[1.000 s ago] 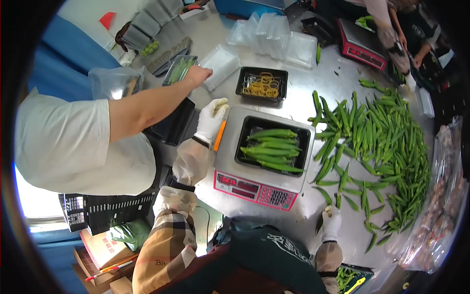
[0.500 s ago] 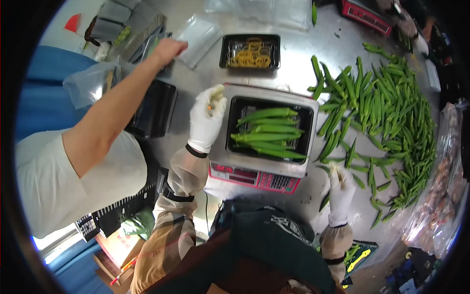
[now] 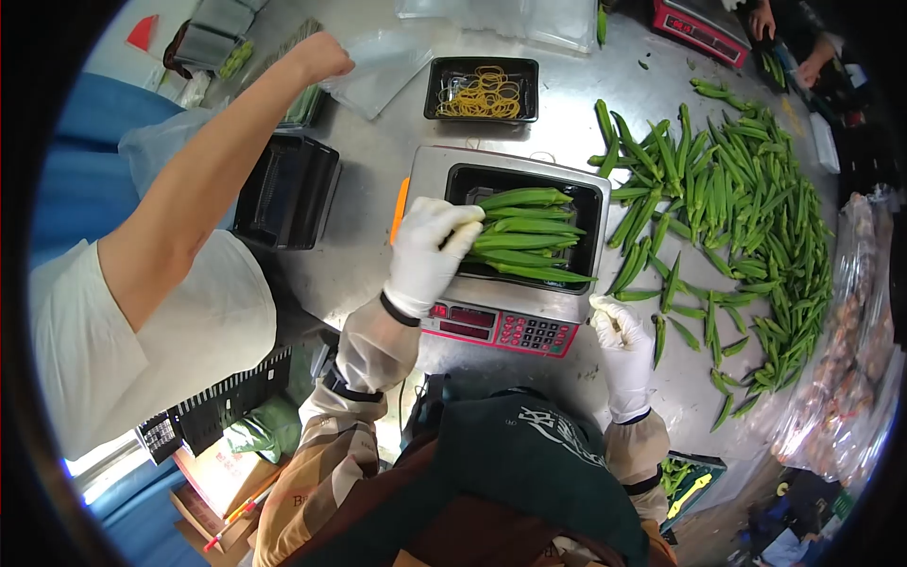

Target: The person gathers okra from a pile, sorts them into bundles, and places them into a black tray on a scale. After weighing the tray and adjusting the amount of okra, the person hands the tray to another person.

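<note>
Several green okra pods (image 3: 529,227) lie side by side in a black tray (image 3: 593,241), which rests on a digital scale (image 3: 430,170) with a red-edged keypad. My left hand (image 3: 425,257), in a white glove, reaches over the tray's left side, its fingers closed on the near ends of the pods. Just off the scale's lower right corner, my white-gloved right hand (image 3: 624,354) is curled with its fingertips together; whatever may be in them is hidden. Loose okra lies beside that hand.
A large okra pile (image 3: 737,208) spreads across the metal table's right side. Behind the scale sits a black tray of rubber bands (image 3: 484,93). Stacked black trays (image 3: 288,194) and another person's bare arm (image 3: 217,156) are at left. A second scale (image 3: 699,36) stands at the far right.
My left hand has moved right, from beside the scale onto the okra in the tray. My right hand has shifted slightly left, closer to the scale. The co-worker's hand has closed into a fist.
</note>
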{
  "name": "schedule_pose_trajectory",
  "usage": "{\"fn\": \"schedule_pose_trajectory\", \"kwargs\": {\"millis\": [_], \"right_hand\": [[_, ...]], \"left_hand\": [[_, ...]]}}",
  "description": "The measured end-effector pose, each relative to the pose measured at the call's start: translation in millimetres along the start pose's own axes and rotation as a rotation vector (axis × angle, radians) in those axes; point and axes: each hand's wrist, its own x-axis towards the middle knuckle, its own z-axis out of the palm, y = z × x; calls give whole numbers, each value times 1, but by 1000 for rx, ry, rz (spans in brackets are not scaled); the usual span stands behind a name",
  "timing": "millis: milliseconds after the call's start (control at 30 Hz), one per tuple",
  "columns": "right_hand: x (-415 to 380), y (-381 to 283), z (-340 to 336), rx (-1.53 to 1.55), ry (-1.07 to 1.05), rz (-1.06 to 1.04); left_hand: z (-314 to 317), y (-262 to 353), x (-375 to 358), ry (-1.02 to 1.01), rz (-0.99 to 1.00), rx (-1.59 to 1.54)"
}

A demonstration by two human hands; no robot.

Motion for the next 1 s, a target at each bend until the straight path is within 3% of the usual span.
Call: {"fn": "schedule_pose_trajectory", "kwargs": {"millis": [67, 133, 233, 333, 433, 567, 667, 733, 800, 867, 933, 1000], "right_hand": [[0, -1, 1, -46, 38, -71], [9, -19, 3, -116, 74, -137], [43, -49, 14, -218, 120, -393], [85, -56, 36, -470, 63, -588], [106, -47, 53, -746, -134, -483], [112, -45, 39, -574, -28, -562], [79, -45, -17, -324, 143, -327], [32, -22, -61, -47, 287, -27], [-32, 25, -119, -254, 490, 5], [-117, 63, -171, -384, 760, 292], [-232, 127, -234, -671, 874, 451], [-279, 110, -231, -1317, 947, 912]], "left_hand": [[6, 8, 3, -99, 92, 258], [10, 7, 0, -110, 79, 271], [9, 9, -8, -111, 67, 260], [8, 12, -17, -93, 84, 201], [11, 8, -25, -110, 162, 180], [11, 11, -26, -113, 206, 166], [9, 18, -17, -61, 248, 48], [10, 25, -5, 6, 276, 41], [18, 22, 4, 33, 279, 79], [27, 14, 10, 9, 301, 193], [35, -1, 7, -39, 333, 278], [35, 3, 4, -53, 324, 245]]}}
